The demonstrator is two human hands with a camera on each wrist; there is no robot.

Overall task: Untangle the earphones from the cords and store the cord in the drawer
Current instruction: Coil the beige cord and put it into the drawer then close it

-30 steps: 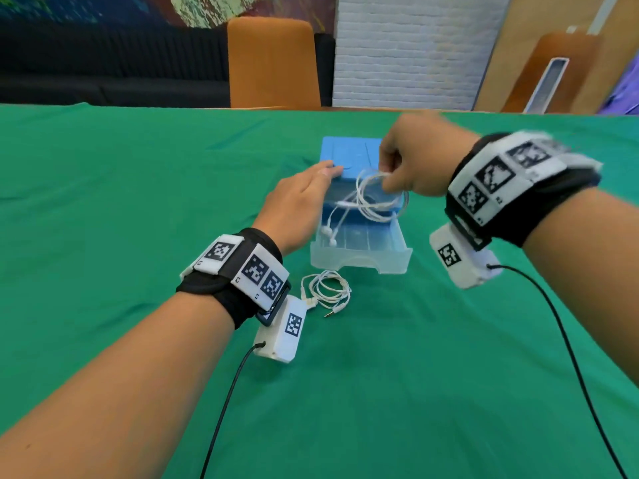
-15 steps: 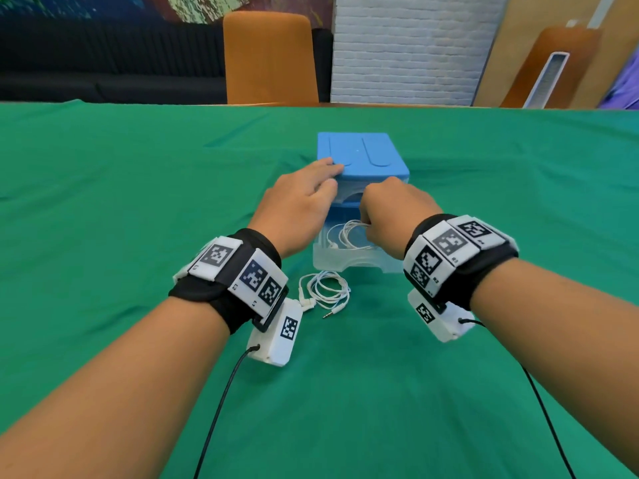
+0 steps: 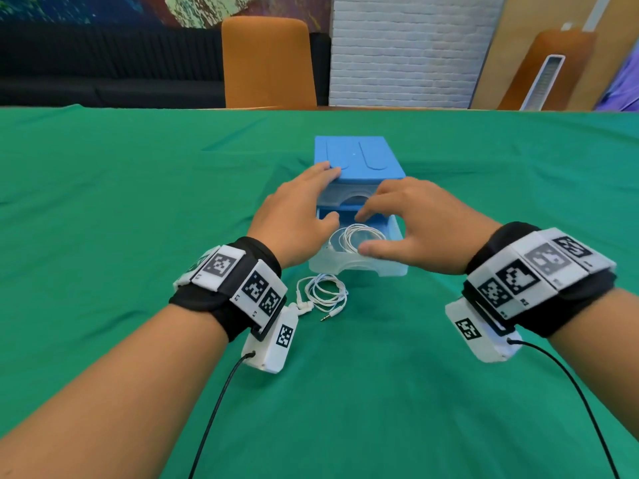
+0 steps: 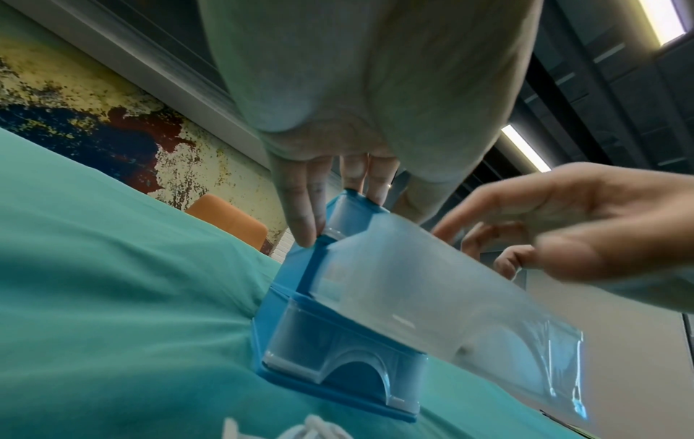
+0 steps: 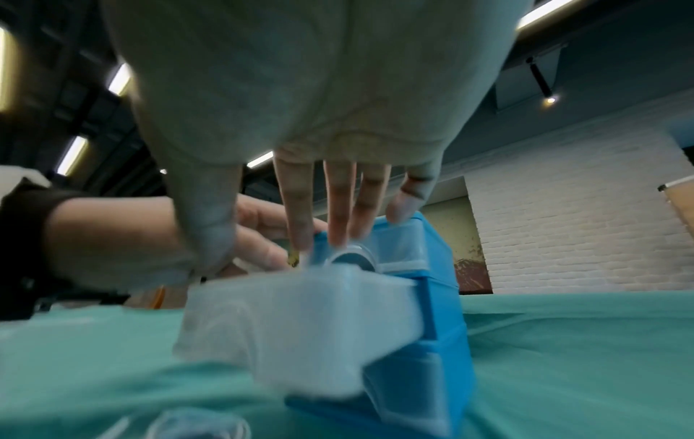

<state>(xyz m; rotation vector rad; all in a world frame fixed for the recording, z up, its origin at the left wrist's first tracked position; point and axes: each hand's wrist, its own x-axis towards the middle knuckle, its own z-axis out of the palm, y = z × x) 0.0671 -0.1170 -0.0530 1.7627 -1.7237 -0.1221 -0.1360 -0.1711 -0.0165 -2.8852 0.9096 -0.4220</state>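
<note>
— From my feed I see a green cloth-covered table (image 3: 103, 236) and an orange upholstered chair (image 3: 268, 63) behind it.

— I also see a white brick wall (image 3: 397, 46) and a black sofa (image 3: 103, 63).

One cord (image 3: 356, 236) sits coiled in the pulled-out drawer (image 3: 390, 267), right between both hands. The earphones (image 3: 323, 293) lie on the table (image 3: 103, 202) just in front of it, beside the left wrist.

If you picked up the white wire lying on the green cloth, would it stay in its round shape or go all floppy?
Probably floppy: the white wire is thin and lies in loose, uneven loops on the green cloth. It likely weighs very little. Lifted at one spot, the loops may droop and uncoil, and the plug end would dangle.
</note>
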